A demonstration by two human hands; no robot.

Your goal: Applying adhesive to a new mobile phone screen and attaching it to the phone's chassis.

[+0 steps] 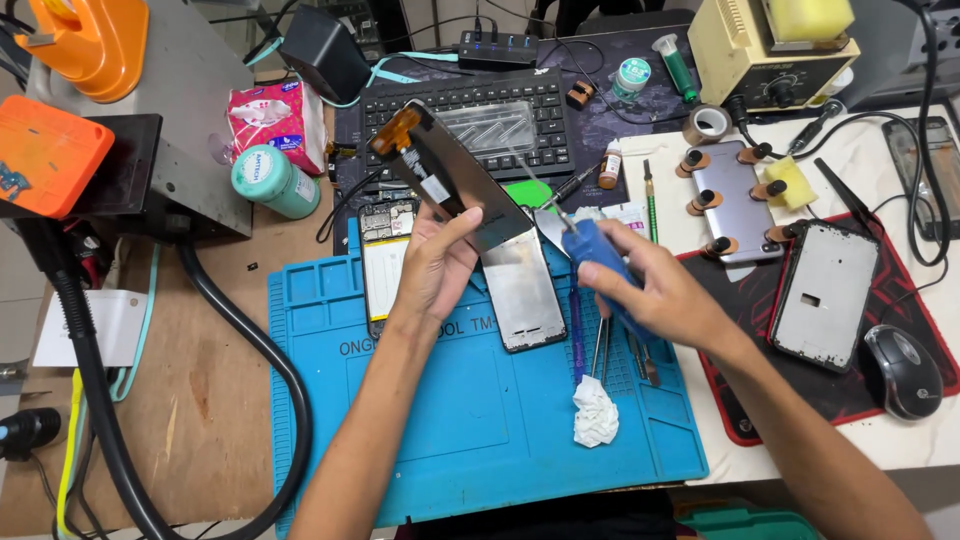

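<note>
Over the blue work mat [480,420] on our desk [200,400], we hold a detached phone screen panel [450,175] tilted up off the surface. Our left hand [435,265] is closed on its lower edge, thumb in front and fingers behind. Our right hand [660,295] is wrapped tight around a blue-handled tool [600,255]; its thin metal tip points up at the panel's lower right edge, and we cannot tell whether it touches.

Progress, as we judge it: disassembly looks well along. The panel is already free of its body. A bare phone frame [525,290] lies flat on the mat just below the raised panel. An opened phone with its internals exposed [385,250] lies on the mat behind our left wrist. Work on the panel's edge seems to be in hand; nothing looks reassembled yet.

Nearby: tweezers [600,350] and a crumpled white wipe [595,412] rest on the mat under our right hand. A keyboard [470,120] sits beyond, and another phone shell [825,295] lies on the red mat [800,400].
</note>
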